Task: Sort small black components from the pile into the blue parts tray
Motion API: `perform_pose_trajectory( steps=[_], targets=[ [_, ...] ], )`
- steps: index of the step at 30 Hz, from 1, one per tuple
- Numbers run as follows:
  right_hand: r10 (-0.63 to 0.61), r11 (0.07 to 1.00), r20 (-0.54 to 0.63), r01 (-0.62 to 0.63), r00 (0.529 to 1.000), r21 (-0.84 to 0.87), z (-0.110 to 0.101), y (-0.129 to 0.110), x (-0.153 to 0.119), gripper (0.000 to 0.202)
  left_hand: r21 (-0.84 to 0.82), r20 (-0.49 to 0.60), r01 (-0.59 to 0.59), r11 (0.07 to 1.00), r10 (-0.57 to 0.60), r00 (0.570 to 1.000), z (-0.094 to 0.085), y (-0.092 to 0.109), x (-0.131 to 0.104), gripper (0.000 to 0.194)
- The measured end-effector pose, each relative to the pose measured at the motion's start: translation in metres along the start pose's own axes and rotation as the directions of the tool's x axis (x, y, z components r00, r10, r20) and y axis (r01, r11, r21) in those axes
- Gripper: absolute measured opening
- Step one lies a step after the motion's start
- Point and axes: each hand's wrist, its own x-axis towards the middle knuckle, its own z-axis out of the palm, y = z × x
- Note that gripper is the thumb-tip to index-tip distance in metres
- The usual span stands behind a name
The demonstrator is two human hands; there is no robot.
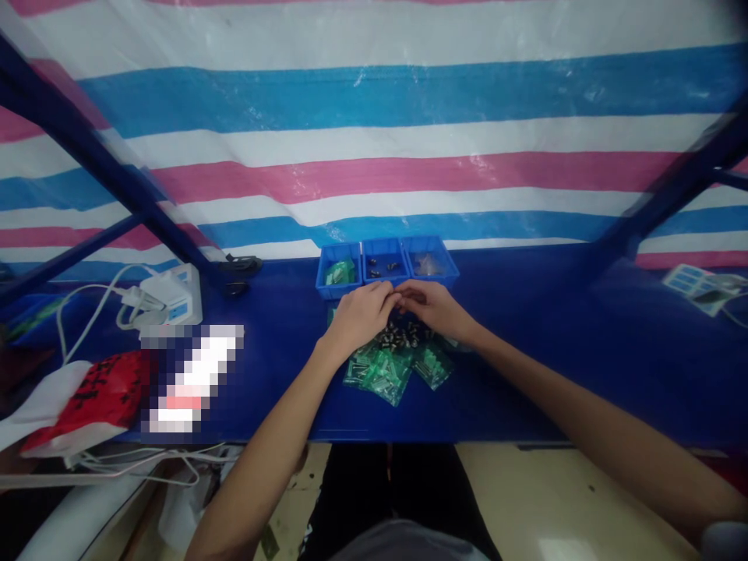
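Observation:
My left hand (363, 313) and my right hand (431, 305) meet at the fingertips, just in front of three blue bins. Fingers of both hands are bent and closed together; whatever they pinch is too small to make out. Below them lies a pile of small dark metal parts (403, 333). Green-tinted plastic bags (382, 374) with small pieces inside lie nearer the table's front edge, and another such bag (432, 365) is at their right. The left bin (339, 291) holds a green bag, the middle bin (383, 245) a few metal parts, the right bin (451, 269) clear small items.
On the blue table (561, 327), a white power strip (181, 300) with cables stands at the left, near a red and white cloth item (111, 393). Blue frame posts rise at both sides. A light-coloured packet (695, 288) lies at the far right.

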Motion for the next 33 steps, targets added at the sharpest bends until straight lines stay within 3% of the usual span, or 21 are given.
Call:
perform_pose_trajectory(
  steps=[4,7,11,16,21,27,33],
  targets=[
    [0.006,1.0,0.023,-0.006,1.0,-0.03,0.001,-0.003,-0.001,0.013,-0.038,-0.047,0.041,0.998,-0.043,0.998,0.0,-0.001,0.0,0.026],
    [-0.001,0.999,0.019,0.002,1.0,-0.041,0.002,-0.005,-0.002,0.016,-0.171,-0.113,0.041,0.984,-0.062,0.992,0.002,-0.003,0.001,0.019],
    [-0.001,1.0,-0.028,0.001,1.0,-0.029,0.001,-0.006,-0.001,0.019,-0.368,-0.127,0.007,0.93,-0.058,0.99,0.006,-0.003,0.005,0.016],
    [0.038,0.999,-0.141,-0.035,0.989,0.021,0.001,-0.011,-0.002,0.015,-0.507,-0.121,0.059,0.86,-0.139,0.983,0.011,-0.004,0.007,0.014],
    [-0.076,0.978,-0.176,0.039,0.981,-0.206,0.002,-0.014,-0.004,0.014,-0.478,-0.159,0.014,0.878,-0.102,0.982,0.017,-0.006,0.006,0.013],
    [-0.269,0.827,-0.165,0.14,0.949,-0.544,-0.006,-0.002,0.015,0.013,-0.382,-0.253,-0.036,0.923,-0.067,0.965,0.015,-0.007,0.005,0.019],
    [-0.299,0.595,-0.115,0.091,0.947,-0.798,-0.005,0.001,0.04,0.019,-0.237,-0.296,-0.017,0.971,-0.056,0.953,0.005,-0.009,0.007,0.021]
  ],
)
